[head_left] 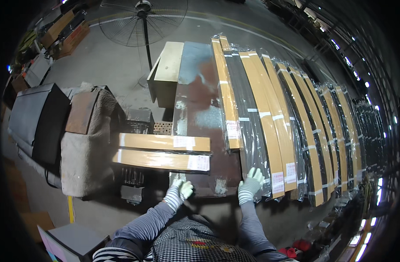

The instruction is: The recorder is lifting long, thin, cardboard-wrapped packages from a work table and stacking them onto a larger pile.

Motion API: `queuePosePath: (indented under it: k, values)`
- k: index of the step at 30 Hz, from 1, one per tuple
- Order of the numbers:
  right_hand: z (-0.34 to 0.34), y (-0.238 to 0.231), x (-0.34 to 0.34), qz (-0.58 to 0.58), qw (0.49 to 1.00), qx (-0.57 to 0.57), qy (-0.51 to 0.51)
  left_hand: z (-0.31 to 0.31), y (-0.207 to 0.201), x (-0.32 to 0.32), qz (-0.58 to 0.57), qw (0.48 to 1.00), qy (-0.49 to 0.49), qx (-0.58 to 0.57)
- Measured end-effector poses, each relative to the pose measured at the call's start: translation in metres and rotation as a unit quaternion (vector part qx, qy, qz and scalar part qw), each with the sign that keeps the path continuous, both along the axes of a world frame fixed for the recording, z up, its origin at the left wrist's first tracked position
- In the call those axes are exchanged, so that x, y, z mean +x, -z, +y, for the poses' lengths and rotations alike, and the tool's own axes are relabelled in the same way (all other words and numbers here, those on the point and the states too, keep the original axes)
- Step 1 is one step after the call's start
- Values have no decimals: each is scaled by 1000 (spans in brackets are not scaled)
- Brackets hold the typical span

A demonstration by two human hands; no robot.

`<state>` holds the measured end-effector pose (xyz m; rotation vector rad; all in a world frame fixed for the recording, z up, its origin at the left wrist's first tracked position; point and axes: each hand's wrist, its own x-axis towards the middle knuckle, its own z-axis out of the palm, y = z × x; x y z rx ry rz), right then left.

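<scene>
My left hand (pixel 180 192), in a white glove with a striped cuff, hovers by the near edge of the worn metal table (pixel 200 178). Its fingers are loosely bent and apart, and nothing shows in them. My right hand (pixel 251 182), gloved alike, reaches forward with fingers stretched out. It is at the near end of a black plastic-wrapped long package (pixel 251 135), and whether it touches is unclear. Two long brown cardboard packages with white labels, the far one (pixel 156 142) and the near one (pixel 158 159), lie crosswise ahead of my left hand.
Several long wrapped cardboard packages (pixel 274 126) lie side by side to the right. A narrow carton (pixel 226 100) lies lengthwise on the table. A pale box (pixel 167 74) stands at its far left, a fan (pixel 143 22) beyond. Left are a fabric-covered block (pixel 84 157) and a black case (pixel 38 118).
</scene>
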<state>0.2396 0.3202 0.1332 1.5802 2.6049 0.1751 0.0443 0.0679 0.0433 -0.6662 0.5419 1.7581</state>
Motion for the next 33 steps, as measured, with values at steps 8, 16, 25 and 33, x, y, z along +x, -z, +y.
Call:
queuePosePath:
  k: [8, 16, 25, 33]
  values:
    - [0, 15, -11, 35, 993, -52, 98, 108, -22, 8, 103, 969, 224, 30]
    - [17, 67, 34, 206, 963, -146, 99, 155, -42, -30, 213, 936, 275, 61]
    - [30, 55, -90, 322, 915, -188, -154, 111, 26, -42, 337, 889, 268, -156]
    - [88, 66, -190, 136, 966, -198, 101, 110, -2, -45, 358, 888, 275, -88]
